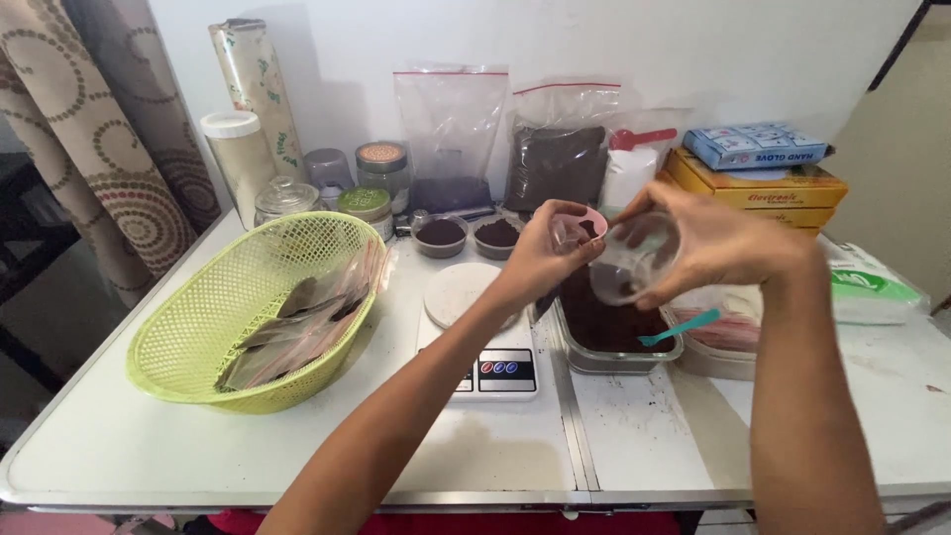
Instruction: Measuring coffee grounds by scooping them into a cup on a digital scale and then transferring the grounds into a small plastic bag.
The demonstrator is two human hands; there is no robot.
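Both hands meet mid-frame: left hand [543, 260] grips a pink cup [581, 226], right hand [715, 243] a tilted clear cup [634, 260], above the tray of dark powder [606, 327].

Bright, even daylight over my white worktop [149, 436], soft shadows under the green basket [253, 307] and my forearms. Wide-lens bending at the edges, the curtain [99, 129] leaning. My hands blur slightly; a mild sheen on the plastic bags [451, 119].
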